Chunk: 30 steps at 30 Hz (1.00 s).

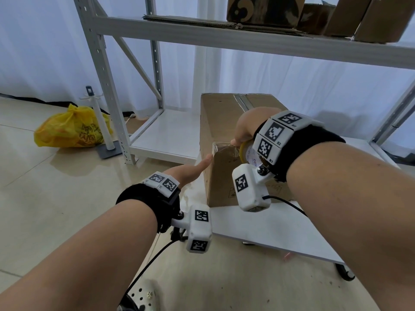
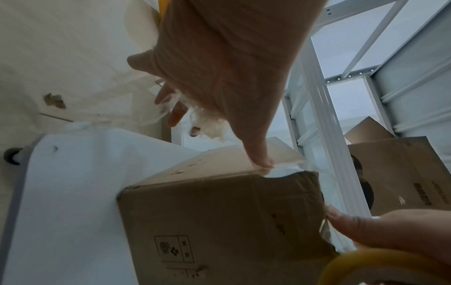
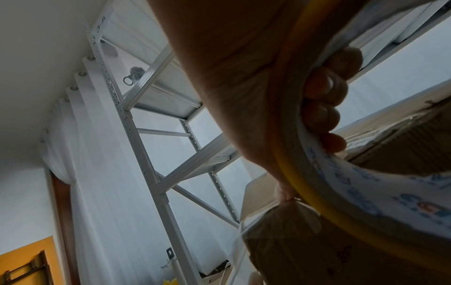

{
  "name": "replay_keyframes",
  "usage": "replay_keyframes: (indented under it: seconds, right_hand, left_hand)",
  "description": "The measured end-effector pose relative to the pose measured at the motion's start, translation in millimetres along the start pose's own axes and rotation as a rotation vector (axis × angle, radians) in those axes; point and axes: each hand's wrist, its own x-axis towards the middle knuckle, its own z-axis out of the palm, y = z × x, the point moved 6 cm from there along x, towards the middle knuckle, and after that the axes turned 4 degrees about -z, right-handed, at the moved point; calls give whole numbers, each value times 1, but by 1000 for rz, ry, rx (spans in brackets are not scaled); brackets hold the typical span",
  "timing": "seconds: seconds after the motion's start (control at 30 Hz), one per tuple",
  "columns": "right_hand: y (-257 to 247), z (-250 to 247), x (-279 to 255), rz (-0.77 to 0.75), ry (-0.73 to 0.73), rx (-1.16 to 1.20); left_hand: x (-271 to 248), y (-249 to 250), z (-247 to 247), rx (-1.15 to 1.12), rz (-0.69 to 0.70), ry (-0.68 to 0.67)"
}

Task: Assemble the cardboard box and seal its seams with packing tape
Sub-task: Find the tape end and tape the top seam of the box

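1. A brown cardboard box stands on a low white wheeled platform at about 1 o'clock from the person, below a grey metal shelving rack.
2. The right hand curls its fingers through a yellow-rimmed roll of clear packing tape, gripping it against the box's near face.
3. A clear tape strip spans the box's near upper corner.
4. The left hand is flat with straight fingers, thumb tip pressing the tape at the corner.
5. A yellow plastic bag lies at 10 o'clock.

Grey metal shelving stands before white curtains on a beige tiled floor.
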Motion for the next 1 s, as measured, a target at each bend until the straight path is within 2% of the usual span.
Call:
replay_keyframes:
  seconds: [0.1,0.17,0.23,0.27,0.33,0.43,0.5,0.53,0.6,0.67,0.7,0.87,1.0]
  right_hand:
    - [-2,1,1,-5,19,15]
    - [0,10,6,-30,76,95]
    - [2,12,8,-105,227,239]
    - [3,12,5,-118,254,264]
    - [5,11,0,-74,185,191]
    - [5,6,-6,39,35,71]
    - [2,5,-3,9,16,40]
    - [3,6,-1,-9,32,28]
    - [5,5,1,-14,91,35]
    - [7,5,0,10,101,56]
    - [9,6,1,7,96,72]
    - [29,10,0,-84,242,352]
    - [47,19,-3,-148,267,599]
  left_hand:
    - [1,-1,0,-35,-17,-48]
    - [5,-5,-4,-36,-9,-30]
    - [7,-10,-11,128,10,87]
    - [7,-13,-15,245,23,167]
    - [9,-10,-23,317,88,294]
    - [-4,13,-39,35,343,475]
    - [-33,38,-52,-47,631,640]
    - [-48,49,-53,-18,767,672]
    - [-64,67,-40,166,939,581]
    - [-62,70,-22,434,946,488]
    - [-59,69,-18,526,929,487]
    - [-53,64,-20,619,874,454]
    - [-46,62,-28,682,866,426]
